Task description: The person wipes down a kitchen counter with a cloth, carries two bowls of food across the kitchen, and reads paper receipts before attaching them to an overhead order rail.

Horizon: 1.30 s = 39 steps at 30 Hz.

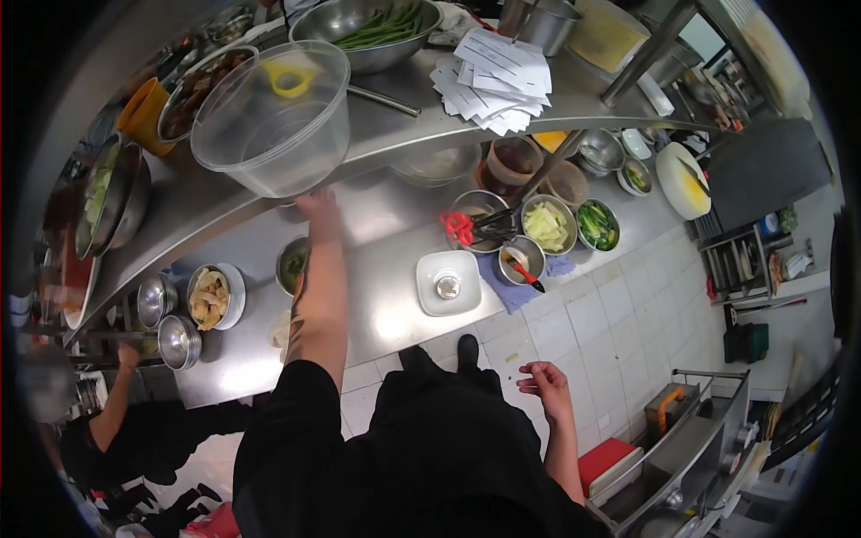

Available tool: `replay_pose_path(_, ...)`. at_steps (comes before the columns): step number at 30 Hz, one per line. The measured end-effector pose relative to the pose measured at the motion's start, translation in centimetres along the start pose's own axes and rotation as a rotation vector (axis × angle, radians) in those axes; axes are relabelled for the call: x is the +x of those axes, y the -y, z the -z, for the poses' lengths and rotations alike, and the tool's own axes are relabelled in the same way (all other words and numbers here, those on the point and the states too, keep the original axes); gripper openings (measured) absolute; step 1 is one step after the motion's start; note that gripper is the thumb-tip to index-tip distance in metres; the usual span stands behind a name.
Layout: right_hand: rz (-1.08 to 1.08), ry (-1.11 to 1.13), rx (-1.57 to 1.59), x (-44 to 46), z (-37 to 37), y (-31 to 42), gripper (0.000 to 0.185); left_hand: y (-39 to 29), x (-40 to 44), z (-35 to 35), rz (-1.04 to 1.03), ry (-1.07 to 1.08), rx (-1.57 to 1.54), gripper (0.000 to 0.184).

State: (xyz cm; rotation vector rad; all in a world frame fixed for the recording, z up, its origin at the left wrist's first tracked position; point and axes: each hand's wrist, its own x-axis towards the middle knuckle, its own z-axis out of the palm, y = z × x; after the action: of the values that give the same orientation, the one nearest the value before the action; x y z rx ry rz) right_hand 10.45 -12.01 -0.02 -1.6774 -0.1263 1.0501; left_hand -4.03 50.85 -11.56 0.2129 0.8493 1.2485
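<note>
Left of centre, the left hand reaches below the clear tub, its grip unclear, while at lower right the right hand's fingers are loosely open.

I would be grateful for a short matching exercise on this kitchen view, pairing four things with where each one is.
Column one:
1. Left hand
2. Right hand
3. Square white dish
4. Green beans

Column two:
A. In a steel bowl on the upper shelf
B. Low over the tiled floor, with nothing visible in its fingers
C. On the lower counter
D. At the shelf's edge, beside the clear plastic tub

Right pairs: 1-D; 2-B; 3-C; 4-A
</note>
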Motion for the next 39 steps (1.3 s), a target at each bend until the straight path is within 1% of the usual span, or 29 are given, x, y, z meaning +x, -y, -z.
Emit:
replay_pose_path(1, 0.015, 0.019, -0.014, 0.3, 0.1, 0.1, 0.025, -0.6, -0.8, 0.0, 0.031, 0.004, -0.003, 0.065)
replay_pose_path(2, 0.021, 0.03, -0.017, 0.5, 0.3, 0.1, 0.025, -0.7, -1.6, 0.3, 0.019, 0.004, -0.009, 0.065)
replay_pose_path(4, 0.014, 0.079, -0.025, 1.2, 0.6, 0.1, 0.025, 0.0, -3.1, 1.1, 0.022, 0.107, 0.152, 0.072)
replay_pose_path(5, 0.022, 0.093, -0.035, 1.7, 0.8, 0.0, 0.025, 0.6, -3.6, 1.5, 0.008, 0.103, 0.14, 0.072)
replay_pose_path(7, -0.01, 0.149, -0.106, 2.7, 1.6, -0.4, 0.024, 2.3, -4.1, 2.8, -0.009, 0.218, 0.276, 0.076)
replay_pose_path(9, -0.016, 0.19, -0.168, 3.7, 2.7, -0.7, 0.024, 3.8, -4.6, 3.0, 0.034, 0.258, 0.282, 0.073)
replay_pose_path(10, 0.009, 0.201, -0.252, 4.3, 3.4, -0.7, 0.025, 4.4, -5.9, 2.5, 0.05, 0.239, 0.272, 0.057)
replay_pose_path(11, 0.037, 0.212, -0.333, 4.9, 3.9, -0.8, 0.025, 4.3, -8.6, 1.4, 0.062, 0.228, 0.282, 0.057)
replay_pose_path(12, 0.042, 0.229, -0.336, 5.6, 4.7, -1.0, 0.025, 4.9, -10.9, 1.5, 0.036, 0.273, 0.305, 0.057)
replay_pose_path(14, 0.259, 0.158, -0.726, 6.8, 6.4, -1.1, 0.027, 5.6, -16.0, 2.4, -0.011, 0.349, 0.402, 0.058)
replay_pose_path(15, 0.263, 0.172, -0.723, 7.1, 6.9, -0.7, 0.027, 5.7, -18.6, 3.0, -0.032, 0.375, 0.474, 0.059)
replay_pose_path(17, 0.393, 0.125, -1.042, 7.6, 8.0, 0.5, 0.03, 5.9, -23.4, 4.5, -0.006, 0.304, 0.7, 0.056)
replay_pose_path(18, 0.403, 0.144, -1.039, 8.3, 8.7, 0.5, 0.03, 6.6, -24.8, 6.9, -0.062, 0.322, 0.765, 0.055)
replay_pose_path(20, 0.338, 0.263, -1.1, 9.8, 10.4, 0.1, 0.035, 7.5, -28.1, 11.4, -0.177, 0.349, 0.874, 0.051)
replay_pose_path(21, 0.346, 0.284, -1.099, 10.6, 11.0, -0.3, 0.035, 7.4, -29.8, 13.2, -0.233, 0.358, 0.918, 0.048)
replay_pose_path(22, 0.366, 0.305, -1.152, 11.4, 11.6, -0.7, 0.036, 7.2, -30.7, 15.4, -0.245, 0.338, 0.923, 0.048)
replay_pose_path(24, 0.393, 0.349, -1.212, 12.9, 12.3, -1.1, 0.038, 6.6, -32.0, 19.4, -0.442, 0.23, 1.101, 0.045)
replay_pose_path(25, 0.43, 0.397, -1.24, 13.6, 12.5, -1.1, 0.039, 5.7, -33.4, 19.7, -0.446, 0.204, 1.102, 0.045)
replay_pose_path(27, 0.471, 0.471, -1.276, 15.6, 12.7, -1.6, 0.041, 3.9, -35.9, 20.2, -0.622, 0.0, 1.352, 0.037)
replay_pose_path(28, 0.5, 0.529, -1.299, 16.8, 12.5, -1.9, 0.042, 3.3, -36.2, 21.0, -0.619, -0.026, 1.353, 0.037)
replay_pose_path(30, 0.533, 0.619, -1.322, 17.9, 11.9, -1.3, 0.042, 2.7, -36.8, 23.1, -0.496, -0.019, 1.319, 0.032)
replay_pose_path(31, 0.533, 0.646, -1.345, 18.3, 11.7, -0.9, 0.042, 3.2, -37.0, 24.8, -0.486, -0.053, 1.306, 0.032)
replay_pose_path(33, 0.484, 0.67, -1.366, 19.6, 11.2, -0.5, 0.042, 4.7, -37.5, 28.1, -0.125, 0.034, 1.275, 0.028)
replay_pose_path(34, 0.472, 0.683, -1.401, 20.5, 11.2, -0.7, 0.04, 5.5, -38.1, 29.2, -0.011, 0.053, 1.3, 0.042)
replay_pose_path(35, 0.484, 0.705, -1.431, 21.1, 11.4, -0.9, 0.04, 6.6, -38.1, 30.6, -0.014, 0.026, 1.271, 0.042)
replay_pose_path(37, 0.432, 0.683, -1.273, 21.9, 12.2, -1.4, 0.038, 10.0, -36.3, 35.2, -0.03, -0.022, 1.454, 0.062)
replay_pose_path(38, 0.504, 0.679, -1.211, 23.2, 13.5, -3.0, 0.035, 11.1, -35.0, 36.8, 0.157, -0.108, 1.273, 0.08)
replay_pose_path(39, 0.377, 0.673, -1.121, 24.5, 14.9, -4.6, 0.033, 11.1, -34.7, 37.0, 0.159, -0.14, 1.235, 0.08)
